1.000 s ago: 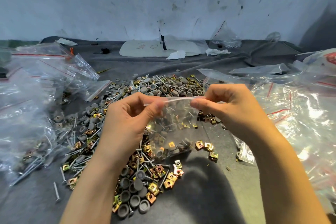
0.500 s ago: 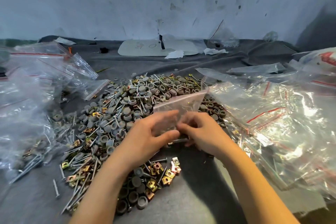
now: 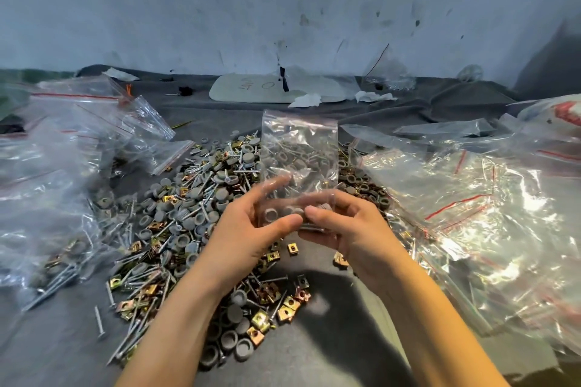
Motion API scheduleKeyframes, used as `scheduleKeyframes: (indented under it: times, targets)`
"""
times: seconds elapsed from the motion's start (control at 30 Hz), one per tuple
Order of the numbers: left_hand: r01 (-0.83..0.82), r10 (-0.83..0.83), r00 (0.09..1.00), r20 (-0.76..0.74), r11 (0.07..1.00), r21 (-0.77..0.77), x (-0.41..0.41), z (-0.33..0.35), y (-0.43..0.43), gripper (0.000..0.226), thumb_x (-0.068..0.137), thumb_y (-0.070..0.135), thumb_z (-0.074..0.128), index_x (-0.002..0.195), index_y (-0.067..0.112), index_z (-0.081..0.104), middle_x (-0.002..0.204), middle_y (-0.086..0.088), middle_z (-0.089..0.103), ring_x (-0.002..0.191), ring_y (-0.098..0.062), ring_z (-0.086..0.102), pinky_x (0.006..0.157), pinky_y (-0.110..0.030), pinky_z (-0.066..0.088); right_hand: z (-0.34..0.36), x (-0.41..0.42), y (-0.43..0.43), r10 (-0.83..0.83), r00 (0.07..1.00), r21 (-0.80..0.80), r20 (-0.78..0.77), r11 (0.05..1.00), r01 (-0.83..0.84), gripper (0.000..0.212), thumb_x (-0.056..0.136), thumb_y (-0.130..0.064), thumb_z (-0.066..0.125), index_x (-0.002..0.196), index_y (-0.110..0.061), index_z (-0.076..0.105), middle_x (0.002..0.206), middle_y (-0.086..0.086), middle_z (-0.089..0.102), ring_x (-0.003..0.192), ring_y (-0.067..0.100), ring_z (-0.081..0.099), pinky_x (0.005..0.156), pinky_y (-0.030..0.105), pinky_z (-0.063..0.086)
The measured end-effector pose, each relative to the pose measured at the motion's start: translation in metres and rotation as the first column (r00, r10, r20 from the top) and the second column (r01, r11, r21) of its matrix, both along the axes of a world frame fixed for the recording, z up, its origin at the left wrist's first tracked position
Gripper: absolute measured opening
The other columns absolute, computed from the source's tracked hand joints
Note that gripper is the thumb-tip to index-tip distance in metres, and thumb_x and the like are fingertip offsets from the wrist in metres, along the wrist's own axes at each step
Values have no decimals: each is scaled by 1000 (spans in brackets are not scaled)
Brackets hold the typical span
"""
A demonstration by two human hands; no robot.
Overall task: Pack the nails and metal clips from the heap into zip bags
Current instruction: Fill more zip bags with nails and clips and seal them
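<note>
A small clear zip bag [image 3: 300, 151] stands upright above the heap [image 3: 195, 204], its red zip strip at the top. Grey caps and nails lie in its bottom end. My left hand [image 3: 251, 229] grips that bottom end with thumb in front and fingers behind. My right hand [image 3: 342, 223] pinches the same filled end from the right. The heap of nails, grey round caps and brass-coloured metal clips [image 3: 261, 320] spreads over the grey cloth under and left of my hands.
Piles of clear zip bags with red strips lie at the left [image 3: 63, 166] and right [image 3: 487, 204]; some at the left hold nails. A white board [image 3: 251, 88] and paper scraps lie by the wall at the back.
The bag went from hanging by its top between both hands to standing upright, held by its filled bottom. Both hands dropped lower and closer together.
</note>
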State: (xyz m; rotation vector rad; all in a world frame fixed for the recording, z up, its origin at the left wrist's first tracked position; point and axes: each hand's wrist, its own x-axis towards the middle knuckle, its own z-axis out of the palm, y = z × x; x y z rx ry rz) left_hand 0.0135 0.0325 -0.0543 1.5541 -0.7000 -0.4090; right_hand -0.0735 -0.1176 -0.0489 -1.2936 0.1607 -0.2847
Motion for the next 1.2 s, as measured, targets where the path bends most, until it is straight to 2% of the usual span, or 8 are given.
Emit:
scheduleKeyframes:
  times: [0.17,0.4,0.6,0.7,0.8,0.93,1.03,1.2]
  targets:
    - [146,-142,988,-53,985,92,-7,1,1,64,87,9,67,139,37,43,121,5,69,109,-12,66,93,-33,54,-17,-2,15,-80,996,47,28,996,79,30,87,-25,57,97,-1,70,94,20,72,83,32,71,67,39,59]
    - [-144,144,989,-11,989,17,-29,6,47,49,97,-1,50,120,41,55,105,2,74,98,-15,70,76,-32,59,-36,-18,45,-168,943,-606,288,731,315,32,93,-45,51,121,-29,52,98,-9,68,74,8,70,65,34,58]
    - [-566,566,824,41,824,-10,12,47,139,63,97,5,52,147,34,25,108,2,73,85,-15,71,70,-26,57,-38,-19,42,-369,855,-637,363,572,517,27,94,-32,48,118,-20,56,88,-8,63,66,1,64,62,23,52]
    - [-648,647,750,135,679,344,35,60,153,95,95,24,60,153,26,-15,157,-13,28,129,-30,48,102,-32,39,-41,-19,42,-405,846,-676,346,519,524,23,96,-17,52,118,-15,58,87,-4,61,68,-7,61,63,10,47]
    - [-842,751,540,380,490,227,37,63,132,98,93,22,62,152,29,-16,163,-8,-2,149,-28,6,118,-41,11,-41,-19,40,-441,839,-685,318,505,525,24,95,-13,54,119,-13,57,90,-2,62,73,-2,61,61,9,43]
    - [-796,596,483,642,604,38,10,46,54,90,89,15,62,154,27,0,162,-1,-4,149,-18,-4,121,-49,7,-38,-16,27,-462,827,-695,321,478,537,27,90,-7,60,117,-10,60,102,0,63,93,15,59,84,25,43]
    - [-527,303,602,739,846,82,-24,20,-18,83,89,22,58,152,34,5,160,6,1,148,-13,-6,121,-43,5,-21,7,-37,-575,732,-807,364,197,557,19,88,-13,61,107,-10,66,109,8,66,105,27,52,84,25,30]
    - [-221,-215,718,662,831,511,-40,-13,-87,65,98,30,47,153,32,13,162,2,10,149,-13,-4,122,-39,-3,-17,41,-153,-784,593,-983,-182,125,-135,43,96,-32,42,135,-15,47,146,24,38,136,38,28,110,46,28]
